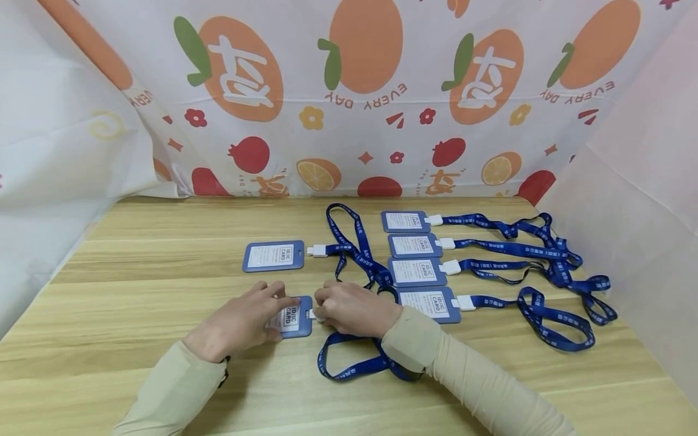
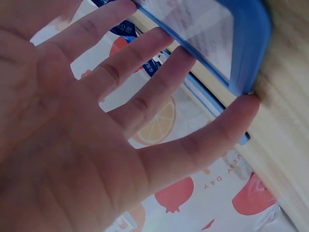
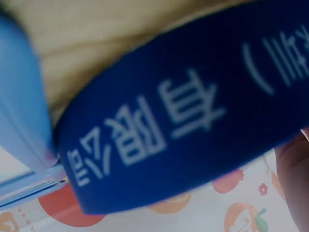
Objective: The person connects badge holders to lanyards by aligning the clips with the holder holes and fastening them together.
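Note:
My left hand (image 1: pixel 234 324) holds a blue ID card holder (image 1: pixel 294 324) at the front centre, thumb along its near edge and fingers along the far one. In the left wrist view the fingertips (image 2: pixel 186 55) touch the holder's blue rim. My right hand (image 1: pixel 354 307) pinches the small white clip (image 1: pixel 313 314) of a blue lanyard at the holder's slotted end; its fingertips hide most of the clip. The lanyard strap (image 1: pixel 349 370) loops out under the right wrist. A strap with white characters (image 3: pixel 159 121) fills much of the right wrist view.
Behind my hands lies another card holder (image 1: pixel 272 257), with a white clip (image 1: pixel 317 251) and its lanyard (image 1: pixel 357 257) just right of it. Several holders with lanyards (image 1: pixel 418 272) form a column at the right. A fruit-print cloth (image 1: pixel 349 139) hangs behind the wooden table (image 1: pixel 163 242).

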Demonstrator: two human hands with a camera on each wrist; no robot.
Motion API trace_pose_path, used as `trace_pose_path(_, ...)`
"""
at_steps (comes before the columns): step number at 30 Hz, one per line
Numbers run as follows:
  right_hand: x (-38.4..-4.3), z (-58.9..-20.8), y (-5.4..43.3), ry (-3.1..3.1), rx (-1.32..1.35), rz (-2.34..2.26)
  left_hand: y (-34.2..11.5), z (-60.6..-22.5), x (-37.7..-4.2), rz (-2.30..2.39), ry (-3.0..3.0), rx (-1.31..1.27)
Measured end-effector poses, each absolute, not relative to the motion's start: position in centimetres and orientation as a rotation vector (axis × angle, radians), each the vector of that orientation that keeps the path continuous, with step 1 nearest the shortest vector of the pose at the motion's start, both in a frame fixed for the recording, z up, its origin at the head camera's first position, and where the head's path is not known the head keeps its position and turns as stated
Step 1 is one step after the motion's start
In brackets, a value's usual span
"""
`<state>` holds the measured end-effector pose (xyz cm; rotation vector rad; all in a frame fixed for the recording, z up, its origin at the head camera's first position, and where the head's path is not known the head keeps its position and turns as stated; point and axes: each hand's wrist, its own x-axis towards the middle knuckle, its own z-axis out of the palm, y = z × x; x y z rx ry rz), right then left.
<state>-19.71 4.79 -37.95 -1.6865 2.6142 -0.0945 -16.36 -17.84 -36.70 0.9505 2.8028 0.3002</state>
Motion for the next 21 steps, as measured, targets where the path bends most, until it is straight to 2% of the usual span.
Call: trace_pose_path(21, -19.89, -38.21, 4.70, 2.609, -1.694, -0.136, -17.21, -36.46, -16.18, 0.296, 2.805, 0.766)
